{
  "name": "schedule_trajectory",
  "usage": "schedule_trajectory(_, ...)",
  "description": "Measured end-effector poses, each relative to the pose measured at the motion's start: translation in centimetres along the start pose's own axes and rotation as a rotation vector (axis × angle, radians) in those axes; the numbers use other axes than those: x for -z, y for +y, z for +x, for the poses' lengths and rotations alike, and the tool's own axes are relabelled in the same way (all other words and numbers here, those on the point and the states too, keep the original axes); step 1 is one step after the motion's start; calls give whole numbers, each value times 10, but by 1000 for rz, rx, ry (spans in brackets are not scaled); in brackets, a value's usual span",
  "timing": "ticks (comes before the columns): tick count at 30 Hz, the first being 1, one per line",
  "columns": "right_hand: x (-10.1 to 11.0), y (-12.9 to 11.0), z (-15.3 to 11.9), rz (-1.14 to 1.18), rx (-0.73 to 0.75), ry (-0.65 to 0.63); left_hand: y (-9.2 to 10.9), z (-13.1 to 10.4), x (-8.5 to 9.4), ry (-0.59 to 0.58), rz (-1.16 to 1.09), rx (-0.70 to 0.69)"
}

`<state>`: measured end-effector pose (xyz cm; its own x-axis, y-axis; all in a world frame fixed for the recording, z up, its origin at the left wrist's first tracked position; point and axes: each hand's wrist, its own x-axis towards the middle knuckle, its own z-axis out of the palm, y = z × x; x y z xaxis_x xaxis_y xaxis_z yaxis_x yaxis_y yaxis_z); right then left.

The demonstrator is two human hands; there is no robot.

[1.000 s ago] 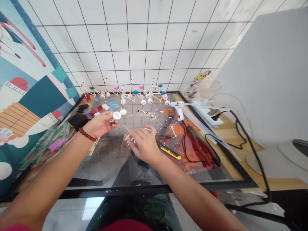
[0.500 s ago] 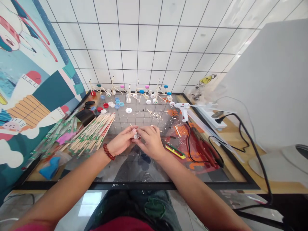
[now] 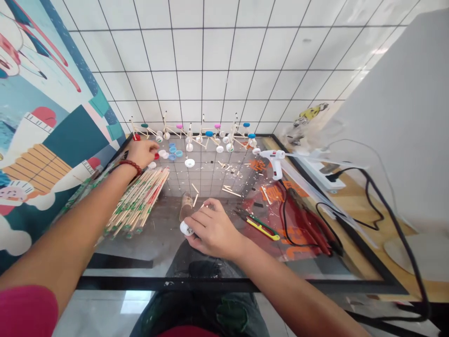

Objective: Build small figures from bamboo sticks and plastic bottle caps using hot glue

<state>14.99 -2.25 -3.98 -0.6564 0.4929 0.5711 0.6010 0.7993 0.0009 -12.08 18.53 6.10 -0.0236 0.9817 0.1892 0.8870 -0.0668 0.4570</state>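
My right hand (image 3: 213, 229) is closed round a white bottle cap (image 3: 186, 228) low over the glass tabletop, fingers pinching its edge. My left hand (image 3: 140, 153) reaches to the far left, over the loose caps. Its fingertips are near a red cap (image 3: 156, 156) and a white cap (image 3: 163, 153); whether they hold anything cannot be made out. Blue caps (image 3: 172, 152) lie just right of it. A larger white cap (image 3: 190, 163) rests farther right. Short stick pieces (image 3: 195, 194) lie beyond my right hand.
Small stick-and-cap models (image 3: 209, 134) line the back edge. Wrapped chopsticks (image 3: 140, 201) lie at the left. On the right are a white glue gun (image 3: 276, 163), a yellow cutter (image 3: 263, 228), red-handled pliers (image 3: 310, 224), a power strip (image 3: 321, 174) and black cables.
My left hand has let go of the white cap and moved to the far left, among the loose caps. My right hand has come slightly nearer with the cap, and the view has shifted a little.
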Motion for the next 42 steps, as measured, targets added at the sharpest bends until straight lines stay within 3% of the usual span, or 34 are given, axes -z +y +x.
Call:
schedule_trajectory(2,3,1,-1,-20,0,19,-1,21,-13,-75,129,-123)
schedule_trajectory(5,7,5,-1,-41,-20,35,0,38,-34,-160,155,-189)
schedule_trajectory(9,11,5,0,-50,-18,46,1,48,-47,-183,56,-70)
schedule_trajectory(13,11,3,0,-50,-15,66,3,44,-37,-113,-112,17)
schedule_trajectory(16,7,5,-1,-36,-54,17,7,26,-21,-141,-276,48)
schedule_trajectory(18,3,7,-2,-21,-112,-13,10,7,-11,-228,-426,73)
schedule_trajectory(21,-2,11,-3,-8,-221,-16,17,-34,-2,-534,-746,173)
schedule_trajectory(26,-9,17,-5,58,-360,-43,31,-104,-11,-891,-631,149)
schedule_trajectory(32,-11,23,-7,113,-399,-101,39,-139,-25,-921,-587,134)
schedule_trajectory(42,-7,25,-8,83,-432,-97,18,-141,-27,-853,-604,38)
